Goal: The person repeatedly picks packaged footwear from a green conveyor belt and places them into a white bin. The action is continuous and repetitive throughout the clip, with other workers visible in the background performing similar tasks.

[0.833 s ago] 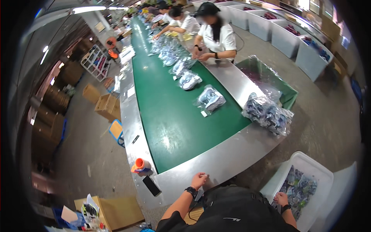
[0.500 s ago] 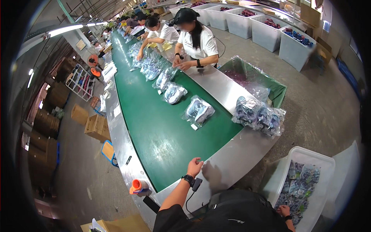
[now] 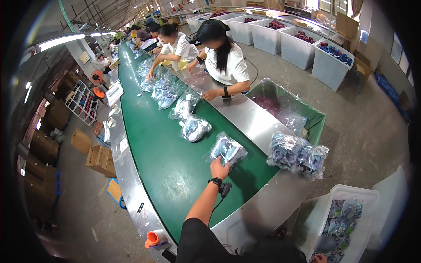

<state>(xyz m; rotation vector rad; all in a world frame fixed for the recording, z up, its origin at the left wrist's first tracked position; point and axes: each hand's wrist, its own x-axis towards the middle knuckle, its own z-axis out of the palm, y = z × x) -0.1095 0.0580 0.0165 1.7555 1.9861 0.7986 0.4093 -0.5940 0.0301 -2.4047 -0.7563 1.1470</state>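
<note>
My left hand (image 3: pixel 219 168) reaches out over the green conveyor belt (image 3: pixel 171 175). Its fingers and thumb close on the near edge of a clear plastic bag of light blue shoes (image 3: pixel 228 149). That bag lies on the belt; part of its near edge is hidden behind my fingers. My right hand (image 3: pixel 320 258) is low at the picture's edge, by a white plastic bin (image 3: pixel 369 219) of small, mostly grey-blue packed items (image 3: pixel 342 223). Most of that hand is cut off, and its fingers are not clear.
More bagged shoes (image 3: pixel 195 128) line the belt farther off. Several stand bagged on the metal edge (image 3: pixel 298 155) at right. A co-worker in a white shirt (image 3: pixel 226 61) stands across the belt beside a green-lined container (image 3: pixel 318 118). An orange cup-like object (image 3: pixel 154 239) sits at the near left.
My left hand has gone from the belt's near edge forward to the nearest bag of shoes. The right hand is lower in the picture. The co-worker's hands have moved apart.
</note>
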